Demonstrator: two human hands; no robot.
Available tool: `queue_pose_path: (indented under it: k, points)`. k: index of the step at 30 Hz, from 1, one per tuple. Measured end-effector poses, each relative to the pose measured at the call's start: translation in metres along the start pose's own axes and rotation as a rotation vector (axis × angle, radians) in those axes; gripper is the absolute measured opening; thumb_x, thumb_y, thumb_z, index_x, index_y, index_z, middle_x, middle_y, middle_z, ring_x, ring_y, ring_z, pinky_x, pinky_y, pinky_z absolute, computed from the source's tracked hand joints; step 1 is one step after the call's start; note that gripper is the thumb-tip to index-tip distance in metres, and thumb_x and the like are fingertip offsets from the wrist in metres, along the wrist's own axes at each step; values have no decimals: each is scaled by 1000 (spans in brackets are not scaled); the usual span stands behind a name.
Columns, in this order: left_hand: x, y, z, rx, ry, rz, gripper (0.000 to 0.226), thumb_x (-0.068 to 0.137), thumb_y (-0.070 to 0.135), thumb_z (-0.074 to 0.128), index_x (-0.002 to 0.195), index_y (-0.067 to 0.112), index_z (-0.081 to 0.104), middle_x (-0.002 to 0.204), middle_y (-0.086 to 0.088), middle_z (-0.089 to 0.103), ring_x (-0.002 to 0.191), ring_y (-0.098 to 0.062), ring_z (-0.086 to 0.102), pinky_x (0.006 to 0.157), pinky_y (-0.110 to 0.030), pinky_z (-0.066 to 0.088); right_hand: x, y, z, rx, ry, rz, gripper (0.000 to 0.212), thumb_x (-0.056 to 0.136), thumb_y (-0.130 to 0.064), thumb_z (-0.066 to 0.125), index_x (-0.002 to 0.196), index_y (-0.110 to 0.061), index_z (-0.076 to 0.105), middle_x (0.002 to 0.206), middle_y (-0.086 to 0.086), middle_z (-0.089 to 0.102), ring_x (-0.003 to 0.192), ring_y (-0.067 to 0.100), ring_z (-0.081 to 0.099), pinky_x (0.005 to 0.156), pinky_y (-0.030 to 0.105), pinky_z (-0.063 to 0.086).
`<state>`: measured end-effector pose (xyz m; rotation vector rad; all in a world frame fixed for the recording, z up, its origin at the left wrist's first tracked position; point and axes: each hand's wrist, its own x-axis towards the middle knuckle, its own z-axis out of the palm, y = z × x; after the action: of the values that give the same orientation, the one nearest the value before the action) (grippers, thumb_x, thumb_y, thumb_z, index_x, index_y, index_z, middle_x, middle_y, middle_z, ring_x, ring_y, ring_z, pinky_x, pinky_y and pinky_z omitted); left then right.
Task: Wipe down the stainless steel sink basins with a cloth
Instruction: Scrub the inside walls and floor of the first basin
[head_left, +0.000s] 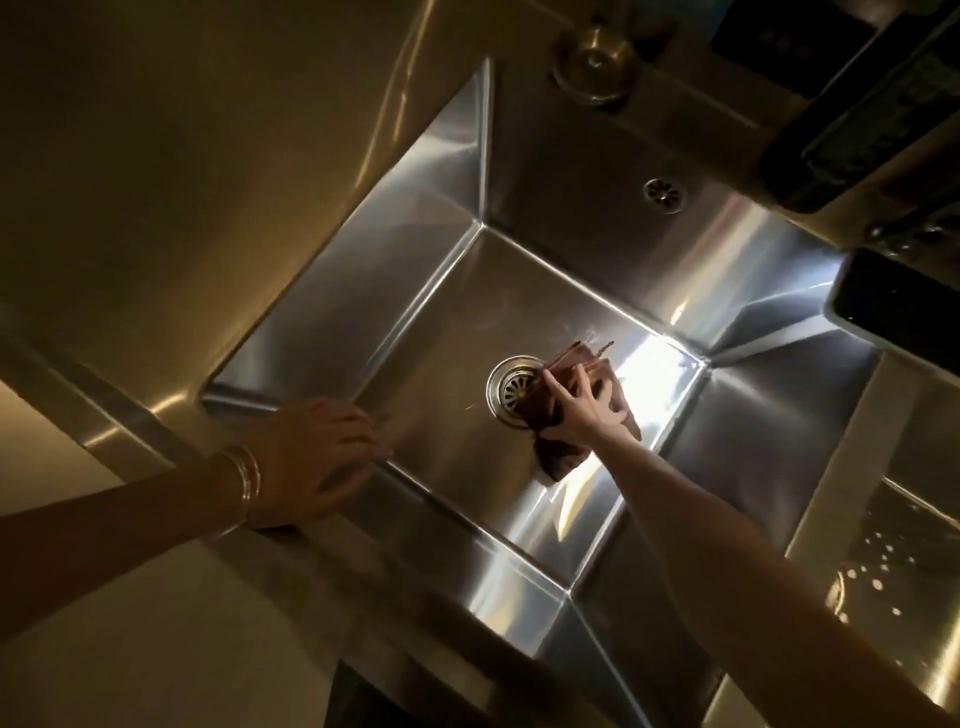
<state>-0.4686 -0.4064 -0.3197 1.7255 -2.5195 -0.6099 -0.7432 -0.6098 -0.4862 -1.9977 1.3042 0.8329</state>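
Observation:
A deep stainless steel sink basin (415, 291) fills the middle of the view, with a round drain strainer (511, 389) in its floor. A crumpled brown cloth (566, 457) lies on the basin floor just right of the drain and covers the drain's right edge. My right hand (584, 410) presses down on the cloth with fingers spread. My left hand (317, 457), with bracelets at the wrist, rests flat on the basin's near-left rim and holds nothing.
An overflow hole (665, 195) sits in the far wall. A round metal fitting (595, 62) stands on the back ledge. Dark objects (852, 130) hang over the right side. A second basin with a perforated metal piece (883, 561) lies to the right.

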Motion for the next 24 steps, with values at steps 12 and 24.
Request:
queue_pose_path:
  k: [12, 24]
  points:
    - [2, 6, -10, -59, -61, -68, 35, 81, 32, 45, 97, 21, 74, 96, 6, 72, 96, -18, 66, 80, -39, 56, 46, 39, -14, -36, 97, 70, 83, 86, -43, 62, 144, -54, 4, 158, -4, -18, 141, 46, -17, 99, 79, 12]
    - [3, 8, -15, -100, -84, -85, 33, 78, 28, 47, 94, 24, 75, 92, 9, 71, 88, -12, 66, 77, -24, 54, 97, -62, -45, -271, 192, -166, 78, 88, -30, 62, 148, -43, 14, 160, -1, -10, 142, 47, -7, 104, 72, 16]
